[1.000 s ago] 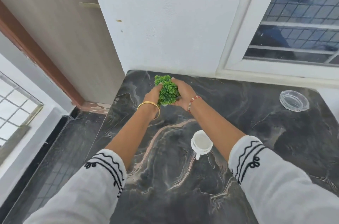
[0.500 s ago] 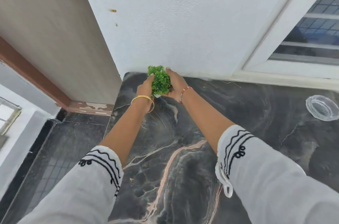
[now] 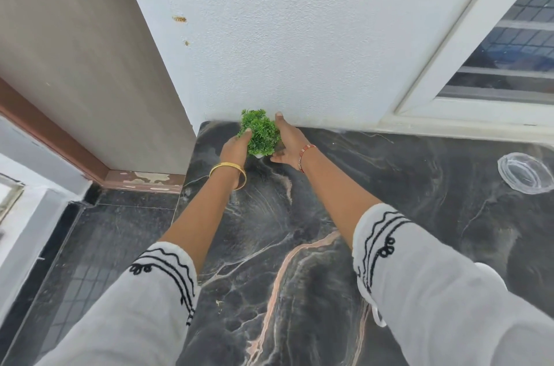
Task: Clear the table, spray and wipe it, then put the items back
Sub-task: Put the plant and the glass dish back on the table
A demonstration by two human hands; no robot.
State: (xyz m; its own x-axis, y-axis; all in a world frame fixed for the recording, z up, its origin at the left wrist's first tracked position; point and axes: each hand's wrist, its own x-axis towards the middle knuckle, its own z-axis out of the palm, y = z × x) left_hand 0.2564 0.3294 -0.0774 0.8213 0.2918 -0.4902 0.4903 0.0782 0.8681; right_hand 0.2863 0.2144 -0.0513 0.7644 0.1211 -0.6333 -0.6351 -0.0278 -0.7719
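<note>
A small green artificial plant stands at the far left corner of the dark marble table, close to the white wall. Only a sliver of its white pot shows under the leaves. My left hand presses against the plant's left side, with a gold bangle on the wrist. On the other side, my right hand cups the plant with its fingers stretched toward the wall. The plant is held between both hands.
A clear glass ashtray lies at the table's far right. The white wall borders the table's back edge, with a window frame at right. Left of the table edge, dark floor tiles lie lower down.
Both hands have carried the plant away from me, from the table's middle to the far left corner by the wall. The view has shifted left and forward.
</note>
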